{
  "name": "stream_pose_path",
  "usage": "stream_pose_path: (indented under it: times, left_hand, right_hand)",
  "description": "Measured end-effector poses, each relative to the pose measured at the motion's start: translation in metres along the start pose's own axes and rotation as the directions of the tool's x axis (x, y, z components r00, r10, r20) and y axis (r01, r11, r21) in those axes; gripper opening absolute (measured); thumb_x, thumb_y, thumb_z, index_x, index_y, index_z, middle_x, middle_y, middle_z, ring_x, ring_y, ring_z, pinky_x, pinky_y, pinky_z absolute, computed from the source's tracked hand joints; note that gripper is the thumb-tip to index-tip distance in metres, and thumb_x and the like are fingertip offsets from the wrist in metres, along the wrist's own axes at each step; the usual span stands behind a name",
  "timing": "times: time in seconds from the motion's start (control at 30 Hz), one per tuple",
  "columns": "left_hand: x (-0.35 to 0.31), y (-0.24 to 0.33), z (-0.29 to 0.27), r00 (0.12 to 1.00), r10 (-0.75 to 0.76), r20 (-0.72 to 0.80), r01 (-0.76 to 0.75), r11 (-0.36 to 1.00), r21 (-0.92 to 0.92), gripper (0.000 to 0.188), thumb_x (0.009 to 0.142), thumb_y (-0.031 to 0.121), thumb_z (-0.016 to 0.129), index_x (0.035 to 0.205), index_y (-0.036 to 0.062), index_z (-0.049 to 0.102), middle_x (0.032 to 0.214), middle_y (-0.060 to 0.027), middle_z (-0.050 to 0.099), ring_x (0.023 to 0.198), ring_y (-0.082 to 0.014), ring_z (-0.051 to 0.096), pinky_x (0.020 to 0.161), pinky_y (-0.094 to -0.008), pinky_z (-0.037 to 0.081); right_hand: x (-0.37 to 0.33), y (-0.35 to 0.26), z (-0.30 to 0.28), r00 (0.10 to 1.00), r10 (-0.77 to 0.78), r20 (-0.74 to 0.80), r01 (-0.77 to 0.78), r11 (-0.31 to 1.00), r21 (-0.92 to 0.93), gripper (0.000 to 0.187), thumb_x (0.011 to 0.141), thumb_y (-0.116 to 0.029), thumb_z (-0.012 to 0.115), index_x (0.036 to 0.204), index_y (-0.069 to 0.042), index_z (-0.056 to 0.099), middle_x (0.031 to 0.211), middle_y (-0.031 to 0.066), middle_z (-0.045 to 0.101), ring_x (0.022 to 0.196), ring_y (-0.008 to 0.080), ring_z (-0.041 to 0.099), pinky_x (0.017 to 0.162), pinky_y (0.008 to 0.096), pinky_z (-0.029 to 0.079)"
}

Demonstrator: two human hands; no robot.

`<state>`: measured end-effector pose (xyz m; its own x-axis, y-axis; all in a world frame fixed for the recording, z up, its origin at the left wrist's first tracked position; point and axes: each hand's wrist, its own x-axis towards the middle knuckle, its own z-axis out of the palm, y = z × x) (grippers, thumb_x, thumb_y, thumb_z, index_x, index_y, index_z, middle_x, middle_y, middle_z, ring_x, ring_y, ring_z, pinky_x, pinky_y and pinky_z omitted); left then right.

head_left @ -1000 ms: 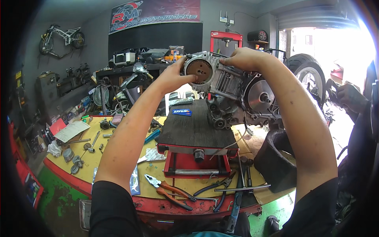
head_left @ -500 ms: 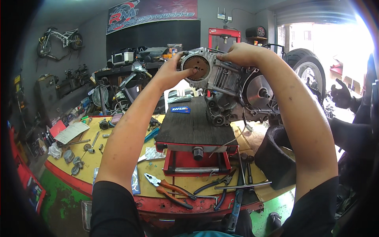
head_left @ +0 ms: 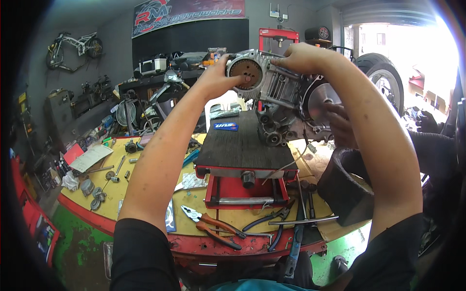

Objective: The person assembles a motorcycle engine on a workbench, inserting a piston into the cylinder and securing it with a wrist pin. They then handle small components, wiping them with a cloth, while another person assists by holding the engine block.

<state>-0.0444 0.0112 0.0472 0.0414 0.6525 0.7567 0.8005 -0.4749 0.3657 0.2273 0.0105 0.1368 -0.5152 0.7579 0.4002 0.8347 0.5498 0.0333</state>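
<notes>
Head view: left hand [head_left: 216, 80] w/ grip clenched on the engine's [head_left: 276, 97] round toothed end, right hand [head_left: 301, 58] grasping its top edge, engine sitting atop red lift stand [head_left: 242, 160] on yellow tabletop [head_left: 145, 194], orange-handled pliers [head_left: 213, 228] near front edge.

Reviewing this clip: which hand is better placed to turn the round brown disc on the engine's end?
Left. The left hand already rests on the brown disc, thumb on its face. The right hand grips the top of the engine farther right, steadying it above the red lift stand.
</notes>
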Motion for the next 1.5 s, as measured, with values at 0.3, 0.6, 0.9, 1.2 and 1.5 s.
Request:
stream_pose_path:
  times: [0.3,0.6,0.9,1.2,1.5]
  left_hand:
    - [-0.001,0.002,-0.010,0.996,0.088,0.008,-0.087,0.994,-0.071,0.092,0.080,0.049,0.088,0.149,0.0023,0.047,0.140,-0.0177,0.063,0.130,-0.0269,0.059,0.110,-0.0397,0.045]
    - [-0.106,0.010,-0.141,0.897,-0.052,0.439,-0.023,0.986,0.163,0.034,0.095,0.022,0.076,0.120,0.0004,0.069,0.105,-0.0098,0.075,0.105,-0.0158,0.070,0.096,-0.0322,0.053]
    - [-0.277,-0.143,-0.275,0.714,-0.676,0.181,0.344,0.565,0.750,0.018,0.089,0.009,0.072,0.105,0.0054,0.078,0.104,-0.0137,0.077,0.099,-0.0243,0.073,0.090,-0.0369,0.056]
    - [-0.365,-0.248,-0.258,0.551,-0.827,0.111,0.401,0.379,0.834,0.067,0.082,-0.011,0.055,0.142,0.0178,0.063,0.140,-0.0178,0.064,0.128,-0.0354,0.062,0.105,-0.0436,0.051]
    - [-0.343,-0.252,-0.267,0.648,-0.756,0.087,0.508,0.515,0.691,0.041,0.093,0.010,0.065,0.134,0.0156,0.066,0.123,-0.0160,0.071,0.115,-0.0341,0.067,0.099,-0.0419,0.052]
  right_hand:
    - [0.024,0.030,-0.002,0.986,-0.146,-0.073,0.155,0.979,0.131,0.072,0.093,-0.064,0.066,0.117,0.004,0.070,0.090,0.0136,0.069,0.074,0.0195,0.065,0.064,0.0380,0.052]
    - [0.040,0.080,0.017,0.976,-0.064,-0.207,0.097,0.983,0.156,0.065,0.093,-0.061,0.068,0.114,0.001,0.068,0.096,0.0117,0.066,0.077,0.0159,0.064,0.059,0.0343,0.049]
    - [0.051,0.067,0.034,0.981,-0.089,-0.174,0.115,0.983,0.145,0.064,0.094,-0.059,0.068,0.114,0.002,0.068,0.097,0.0127,0.068,0.080,0.0187,0.066,0.065,0.0361,0.050]
    - [0.029,0.044,0.024,0.989,-0.026,-0.147,0.039,0.995,0.090,0.062,0.094,-0.058,0.068,0.113,0.002,0.069,0.098,0.0137,0.070,0.083,0.0215,0.068,0.070,0.0379,0.051]
    - [0.003,0.030,0.006,0.990,0.034,-0.135,-0.030,0.999,0.032,0.061,0.095,-0.056,0.069,0.113,0.002,0.070,0.099,0.0148,0.072,0.087,0.0244,0.069,0.076,0.0397,0.053]
